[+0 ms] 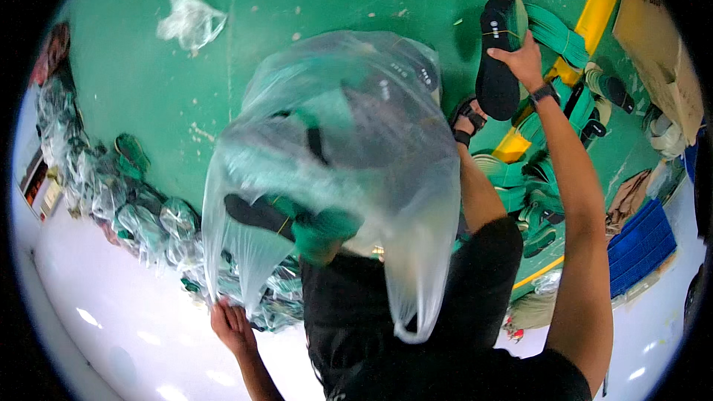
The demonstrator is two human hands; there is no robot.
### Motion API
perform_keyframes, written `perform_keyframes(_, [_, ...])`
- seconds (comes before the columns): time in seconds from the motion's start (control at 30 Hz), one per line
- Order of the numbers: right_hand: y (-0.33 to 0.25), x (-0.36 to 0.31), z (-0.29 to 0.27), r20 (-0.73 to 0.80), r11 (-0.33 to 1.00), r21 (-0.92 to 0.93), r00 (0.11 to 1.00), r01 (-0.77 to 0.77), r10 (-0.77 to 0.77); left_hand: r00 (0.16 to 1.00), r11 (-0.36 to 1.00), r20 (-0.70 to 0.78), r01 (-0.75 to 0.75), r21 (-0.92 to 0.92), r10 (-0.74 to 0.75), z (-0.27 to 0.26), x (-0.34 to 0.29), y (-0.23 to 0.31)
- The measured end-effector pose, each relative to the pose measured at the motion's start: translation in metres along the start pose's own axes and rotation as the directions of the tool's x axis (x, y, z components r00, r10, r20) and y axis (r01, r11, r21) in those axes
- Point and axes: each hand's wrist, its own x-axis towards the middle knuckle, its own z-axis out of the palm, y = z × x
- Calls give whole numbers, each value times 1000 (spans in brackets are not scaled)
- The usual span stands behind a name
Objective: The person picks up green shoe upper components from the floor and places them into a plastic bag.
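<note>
My right hand (pixel 523 63) grips a bundle of black insoles (pixel 499 67), green along one side and tied with a thin band, held up at the right. At the lower left my left hand (pixel 233 327) pinches one handle of a large clear plastic bag (pixel 327 141). The bag bulges in front of my legs, and its other handle hangs loose. Through the film show several dark insoles with small white marks. Lower in the bag, a banded black and green insole bundle (pixel 260 217) shows blurred through the plastic.
Loose green and black insole bundles (pixel 557 37) lie along the yellow floor line (pixel 598 7) at right. A cardboard box (pixel 661 44) and a blue slab (pixel 642 249) stand farther right. Filled clear bags (pixel 104 186) line the left wall. Crumpled plastic (pixel 191 18) lies on the green floor.
</note>
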Motion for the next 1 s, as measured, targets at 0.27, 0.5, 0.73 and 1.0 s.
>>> perform_keyframes(0.27, [-304,-219,-273,329,682,730,861,29,-389,900,916,421,73,-394,109,-37,27,12])
perform_keyframes(0.5, [-460,-324,-159,759,643,576,-37,505,-650,843,876,526,164,-455,115,-78,56,2])
perform_keyframes(0.73, [-445,-286,-31,740,610,365,178,703,-648,833,871,536,153,-466,140,-94,56,-2])
perform_keyframes(1.0, [-374,-336,-149,795,431,79,204,899,-571,842,920,539,184,-345,33,-101,54,4])
